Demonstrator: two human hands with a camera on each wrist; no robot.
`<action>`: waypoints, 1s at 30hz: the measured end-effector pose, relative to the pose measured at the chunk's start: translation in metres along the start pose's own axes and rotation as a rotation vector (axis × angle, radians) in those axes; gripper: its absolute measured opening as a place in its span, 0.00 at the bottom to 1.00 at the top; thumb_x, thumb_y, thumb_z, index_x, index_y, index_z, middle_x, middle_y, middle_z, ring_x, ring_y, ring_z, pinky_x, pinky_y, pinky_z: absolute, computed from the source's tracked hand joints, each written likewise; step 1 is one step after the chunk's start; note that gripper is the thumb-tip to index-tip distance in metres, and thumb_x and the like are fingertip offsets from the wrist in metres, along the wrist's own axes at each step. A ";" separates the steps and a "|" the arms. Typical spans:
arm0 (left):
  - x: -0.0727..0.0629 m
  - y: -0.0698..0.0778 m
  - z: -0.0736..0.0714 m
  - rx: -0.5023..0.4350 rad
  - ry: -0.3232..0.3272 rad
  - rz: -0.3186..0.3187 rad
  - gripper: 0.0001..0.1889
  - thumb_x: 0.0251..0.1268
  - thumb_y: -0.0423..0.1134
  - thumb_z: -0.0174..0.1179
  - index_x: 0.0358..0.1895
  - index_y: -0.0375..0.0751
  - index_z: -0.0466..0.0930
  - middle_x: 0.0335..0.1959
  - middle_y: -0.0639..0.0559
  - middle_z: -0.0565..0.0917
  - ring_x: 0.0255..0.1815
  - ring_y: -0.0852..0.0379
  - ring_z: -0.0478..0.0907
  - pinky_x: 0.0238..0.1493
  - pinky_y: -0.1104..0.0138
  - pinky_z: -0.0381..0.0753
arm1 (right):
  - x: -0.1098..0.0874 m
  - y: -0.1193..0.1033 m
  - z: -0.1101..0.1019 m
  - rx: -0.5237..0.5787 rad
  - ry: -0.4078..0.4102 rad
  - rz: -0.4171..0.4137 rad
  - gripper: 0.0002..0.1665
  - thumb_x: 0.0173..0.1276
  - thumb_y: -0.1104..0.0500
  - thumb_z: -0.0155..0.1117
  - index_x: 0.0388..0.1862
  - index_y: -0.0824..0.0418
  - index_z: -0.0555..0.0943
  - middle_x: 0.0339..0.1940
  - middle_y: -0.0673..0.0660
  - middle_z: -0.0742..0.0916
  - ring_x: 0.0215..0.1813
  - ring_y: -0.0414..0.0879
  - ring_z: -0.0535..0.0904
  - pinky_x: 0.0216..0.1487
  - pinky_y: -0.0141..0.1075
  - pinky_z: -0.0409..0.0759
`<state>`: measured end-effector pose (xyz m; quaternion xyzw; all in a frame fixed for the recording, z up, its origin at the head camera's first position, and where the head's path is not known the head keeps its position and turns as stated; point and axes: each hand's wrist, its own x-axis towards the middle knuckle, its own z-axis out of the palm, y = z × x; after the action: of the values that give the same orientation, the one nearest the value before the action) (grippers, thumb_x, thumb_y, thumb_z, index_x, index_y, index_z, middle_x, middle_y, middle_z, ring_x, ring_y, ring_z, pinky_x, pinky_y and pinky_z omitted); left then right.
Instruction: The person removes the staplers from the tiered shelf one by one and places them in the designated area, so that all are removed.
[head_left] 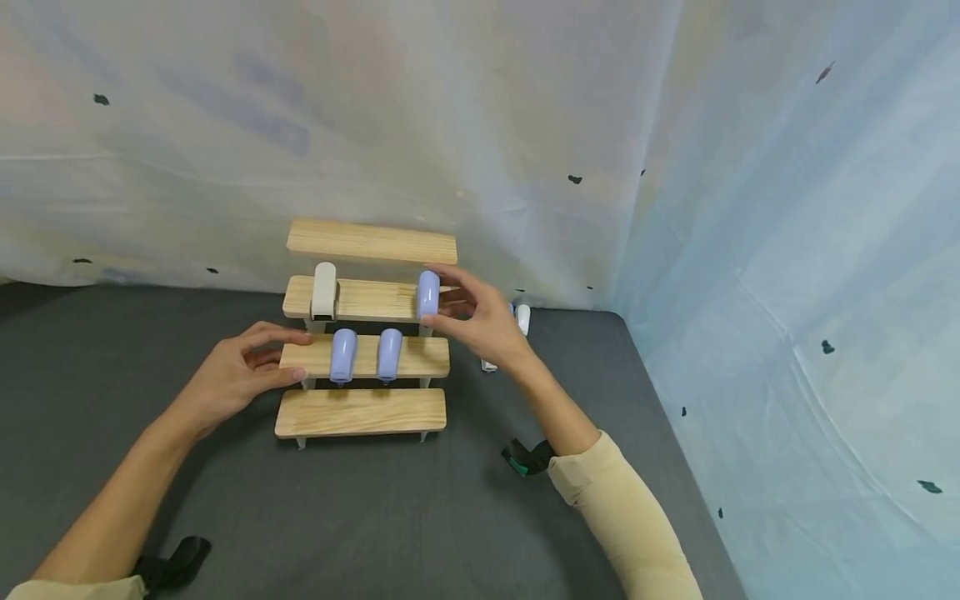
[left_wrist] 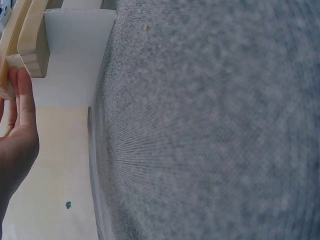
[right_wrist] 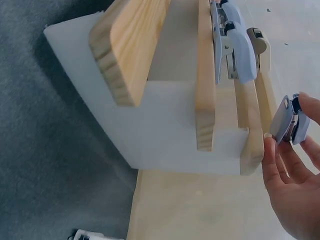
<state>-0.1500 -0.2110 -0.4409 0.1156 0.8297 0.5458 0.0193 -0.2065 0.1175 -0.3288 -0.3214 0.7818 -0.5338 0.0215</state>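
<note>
Just left of frame center, I pinch the lilac stapler (head_left: 428,293) with my right hand (head_left: 483,323) and should align it squarely while my left hand (head_left: 225,379) grips the wooden stand (head_left: 360,412).

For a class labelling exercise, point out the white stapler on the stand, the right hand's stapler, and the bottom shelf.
White stapler (head_left: 325,289): head view, on its top.
Held stapler (head_left: 428,293): head view, on its purple top.
Bottom shelf (head_left: 362,411): head view, on its wooden surface.
</note>
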 end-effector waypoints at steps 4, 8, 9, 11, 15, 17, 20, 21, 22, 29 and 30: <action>0.000 -0.001 0.000 0.002 0.007 0.001 0.24 0.65 0.43 0.68 0.63 0.42 0.77 0.56 0.51 0.72 0.65 0.35 0.69 0.47 0.82 0.74 | -0.004 0.003 -0.004 0.011 0.024 0.008 0.37 0.63 0.71 0.70 0.71 0.69 0.69 0.61 0.69 0.78 0.56 0.63 0.78 0.56 0.54 0.79; 0.000 -0.002 0.000 -0.007 0.008 0.002 0.24 0.66 0.42 0.68 0.63 0.42 0.77 0.56 0.50 0.72 0.66 0.35 0.69 0.47 0.82 0.74 | -0.008 0.008 -0.009 0.004 0.044 0.020 0.38 0.64 0.71 0.70 0.72 0.67 0.69 0.61 0.67 0.78 0.55 0.62 0.79 0.56 0.53 0.79; 0.000 -0.002 0.001 -0.008 0.008 0.003 0.24 0.66 0.42 0.68 0.63 0.41 0.77 0.56 0.50 0.72 0.66 0.34 0.69 0.48 0.82 0.74 | -0.010 0.009 -0.010 -0.002 0.046 0.022 0.38 0.64 0.71 0.70 0.72 0.67 0.69 0.61 0.67 0.79 0.55 0.61 0.79 0.56 0.53 0.79; 0.000 -0.002 0.001 -0.015 0.007 0.003 0.24 0.66 0.42 0.68 0.63 0.41 0.77 0.56 0.50 0.71 0.66 0.34 0.69 0.47 0.81 0.75 | -0.013 0.010 -0.011 -0.009 0.054 0.029 0.38 0.64 0.71 0.70 0.72 0.67 0.69 0.61 0.67 0.79 0.54 0.61 0.79 0.56 0.54 0.79; 0.000 -0.003 0.002 -0.022 0.003 0.009 0.24 0.66 0.42 0.68 0.64 0.40 0.76 0.56 0.50 0.71 0.65 0.34 0.69 0.48 0.81 0.75 | -0.021 0.013 -0.015 -0.031 0.070 0.047 0.37 0.64 0.71 0.70 0.72 0.67 0.69 0.60 0.66 0.79 0.54 0.60 0.79 0.55 0.52 0.80; 0.001 -0.003 0.002 -0.018 0.003 0.011 0.24 0.66 0.42 0.68 0.64 0.41 0.77 0.56 0.50 0.71 0.66 0.34 0.69 0.49 0.81 0.74 | -0.024 0.015 -0.017 -0.031 0.075 0.057 0.37 0.64 0.71 0.70 0.71 0.66 0.70 0.60 0.66 0.79 0.54 0.59 0.79 0.55 0.51 0.80; 0.001 -0.004 0.001 -0.013 0.006 0.013 0.24 0.66 0.42 0.68 0.63 0.41 0.77 0.56 0.50 0.71 0.66 0.34 0.68 0.50 0.82 0.73 | -0.028 0.021 -0.021 -0.007 0.078 0.073 0.37 0.64 0.71 0.70 0.71 0.66 0.70 0.60 0.65 0.79 0.54 0.59 0.79 0.54 0.51 0.81; 0.001 -0.004 0.001 -0.012 0.006 0.013 0.24 0.66 0.41 0.68 0.63 0.41 0.77 0.56 0.50 0.71 0.66 0.34 0.68 0.50 0.82 0.72 | -0.028 0.024 -0.023 0.003 0.082 0.081 0.37 0.64 0.71 0.70 0.71 0.65 0.70 0.60 0.65 0.79 0.54 0.59 0.79 0.54 0.50 0.81; 0.001 -0.004 0.001 -0.012 0.007 0.014 0.24 0.66 0.41 0.68 0.63 0.41 0.77 0.56 0.50 0.71 0.66 0.34 0.68 0.50 0.82 0.72 | -0.029 0.030 -0.024 0.007 0.085 0.081 0.37 0.64 0.70 0.70 0.71 0.64 0.71 0.60 0.64 0.79 0.53 0.57 0.80 0.53 0.50 0.81; 0.001 -0.003 0.002 -0.021 0.007 0.019 0.24 0.66 0.40 0.67 0.64 0.40 0.76 0.56 0.49 0.71 0.65 0.33 0.69 0.47 0.80 0.76 | -0.035 0.070 -0.037 -0.007 0.089 0.073 0.37 0.63 0.68 0.72 0.71 0.55 0.73 0.60 0.56 0.80 0.54 0.51 0.79 0.54 0.51 0.80; 0.001 -0.002 0.002 -0.022 0.007 0.017 0.24 0.66 0.41 0.67 0.64 0.40 0.76 0.56 0.49 0.71 0.65 0.33 0.69 0.47 0.80 0.76 | -0.035 0.071 -0.039 -0.010 0.087 0.074 0.38 0.63 0.68 0.73 0.71 0.56 0.73 0.60 0.56 0.80 0.54 0.52 0.79 0.54 0.51 0.80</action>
<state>-0.1508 -0.2102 -0.4435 0.1205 0.8227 0.5555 0.0129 -0.2272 0.1836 -0.3832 -0.2689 0.7959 -0.5424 0.0054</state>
